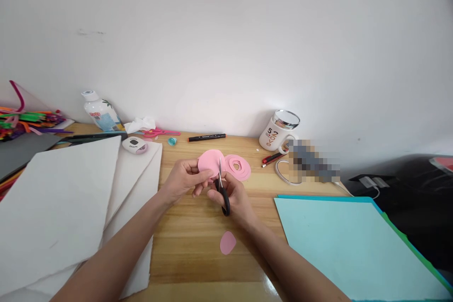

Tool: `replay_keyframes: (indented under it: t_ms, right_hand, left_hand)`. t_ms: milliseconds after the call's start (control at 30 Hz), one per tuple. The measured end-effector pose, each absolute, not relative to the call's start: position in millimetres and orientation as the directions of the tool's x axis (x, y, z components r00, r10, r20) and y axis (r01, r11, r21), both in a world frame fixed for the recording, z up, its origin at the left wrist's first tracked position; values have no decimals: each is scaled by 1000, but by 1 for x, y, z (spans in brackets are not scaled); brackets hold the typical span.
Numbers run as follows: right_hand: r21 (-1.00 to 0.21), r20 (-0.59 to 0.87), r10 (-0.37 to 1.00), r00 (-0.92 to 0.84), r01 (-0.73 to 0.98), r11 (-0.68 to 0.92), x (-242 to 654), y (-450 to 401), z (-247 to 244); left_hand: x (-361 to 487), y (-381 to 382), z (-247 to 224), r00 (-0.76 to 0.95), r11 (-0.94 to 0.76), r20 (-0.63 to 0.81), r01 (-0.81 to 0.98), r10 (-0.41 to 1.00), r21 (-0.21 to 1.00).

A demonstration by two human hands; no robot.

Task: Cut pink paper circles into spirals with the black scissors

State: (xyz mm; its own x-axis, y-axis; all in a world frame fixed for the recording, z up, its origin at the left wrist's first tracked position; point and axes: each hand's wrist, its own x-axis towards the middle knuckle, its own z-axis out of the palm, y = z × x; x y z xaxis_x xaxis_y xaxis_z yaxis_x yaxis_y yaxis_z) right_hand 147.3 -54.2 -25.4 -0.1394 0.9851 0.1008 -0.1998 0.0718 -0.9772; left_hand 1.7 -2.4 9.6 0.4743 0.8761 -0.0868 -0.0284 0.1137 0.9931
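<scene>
Between the thumb and fingers of my left hand (pixel 186 178) is a round piece of pink paper (pixel 209 161), held up over the table. My right hand (pixel 235 196) grips black-handled scissors (pixel 225 202), whose blades point up at the paper's right edge. Whether the blades have the paper between them I cannot tell. Just behind, a pink paper spiral (pixel 244 170) with a hole in its middle lies flat on the wood. Closer to me, a small rounded pink paper piece (pixel 228 243) rests on the table (pixel 187 255).
White sheets (pixel 63 198) cover the left, with a correction tape (pixel 135 145) on them. Teal paper (pixel 347 240) lies at right. Along the wall stand a bottle (pixel 102 113) and a mug (pixel 278 132); a black marker (pixel 207 138) and pink scissors (pixel 161 132) lie there.
</scene>
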Motion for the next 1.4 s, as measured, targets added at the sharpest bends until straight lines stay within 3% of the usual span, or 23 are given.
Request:
replay_keyframes:
  t_ms: [1067, 1400]
  right_hand:
    - [-972, -4, 991, -135, -233, -36, 145, -55, -26]
    - [-982, 54, 988, -148, -186, 26, 142, -55, -29]
  left_hand:
    - [0, -2, 16, 392, 56, -17, -87, 920, 995]
    - [-2, -3, 8, 507, 46, -42, 4, 861, 999]
